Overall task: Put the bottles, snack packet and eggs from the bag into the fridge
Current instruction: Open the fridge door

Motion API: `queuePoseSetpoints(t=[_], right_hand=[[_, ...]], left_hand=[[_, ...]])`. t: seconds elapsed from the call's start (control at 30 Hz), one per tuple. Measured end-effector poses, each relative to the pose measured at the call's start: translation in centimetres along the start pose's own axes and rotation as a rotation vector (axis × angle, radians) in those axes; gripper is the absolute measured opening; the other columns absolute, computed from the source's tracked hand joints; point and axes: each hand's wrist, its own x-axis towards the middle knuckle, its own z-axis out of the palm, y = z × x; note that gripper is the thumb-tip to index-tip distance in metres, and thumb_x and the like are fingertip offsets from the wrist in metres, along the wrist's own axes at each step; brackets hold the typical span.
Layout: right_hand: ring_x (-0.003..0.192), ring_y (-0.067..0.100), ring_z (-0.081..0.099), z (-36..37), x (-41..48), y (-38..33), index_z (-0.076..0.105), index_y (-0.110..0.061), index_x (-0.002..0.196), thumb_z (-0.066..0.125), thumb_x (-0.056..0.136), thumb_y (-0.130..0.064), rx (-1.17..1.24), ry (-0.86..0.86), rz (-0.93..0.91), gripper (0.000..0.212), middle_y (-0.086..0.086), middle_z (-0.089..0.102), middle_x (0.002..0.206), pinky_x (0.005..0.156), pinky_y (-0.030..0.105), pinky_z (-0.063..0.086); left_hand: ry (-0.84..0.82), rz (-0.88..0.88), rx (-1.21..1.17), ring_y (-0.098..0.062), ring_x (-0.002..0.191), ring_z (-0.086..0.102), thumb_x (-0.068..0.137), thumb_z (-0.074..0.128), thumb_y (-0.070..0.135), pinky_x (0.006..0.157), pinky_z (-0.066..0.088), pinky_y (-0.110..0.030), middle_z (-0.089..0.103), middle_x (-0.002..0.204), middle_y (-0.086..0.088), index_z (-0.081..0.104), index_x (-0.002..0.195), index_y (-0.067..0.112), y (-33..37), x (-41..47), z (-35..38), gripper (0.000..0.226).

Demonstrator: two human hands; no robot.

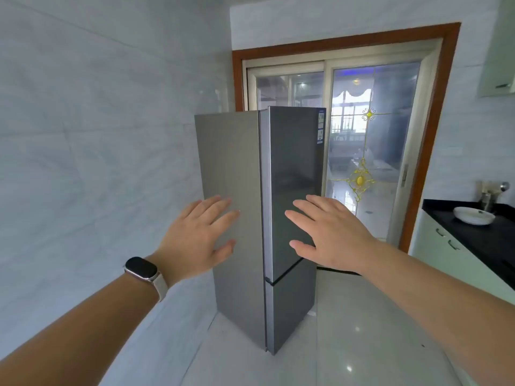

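Straight ahead, against the pale tiled wall: grey fridge (289,207), both doors shut, upper above lower. In front of it, left hand (195,238) and right hand (331,232) raised, palms forward, fingers spread, grasping nothing. Left over the fridge's side panel, right over the upper door; touching or just short of it, hard to tell. Watch (145,271) on left wrist. At right, white bowl (473,215) on dark tabletop (485,240).

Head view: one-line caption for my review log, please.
Both empty hands, left and right, held open before the closed grey fridge; no bag in view.
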Motion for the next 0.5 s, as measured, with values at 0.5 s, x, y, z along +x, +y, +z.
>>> queuePoseSetpoints(t=[0.5], right_hand=[[0.122, 0.031, 0.052, 10.4, 16.8, -6.1, 0.058, -0.021, 0.130, 0.039, 0.086, -0.057, -0.028, -0.138, 0.033, 0.060, 0.004, 0.058, 0.131, 0.098, 0.045, 0.046]], left_hand=[[0.037, 0.017, -0.079, -0.036, 0.122, 0.057, 0.087, 0.051, 0.046, 0.098, 0.047, -0.047, 0.060, 0.135, -0.014, 0.062, 0.128, 0.014, -17.9, -0.4, 13.0, 0.053]])
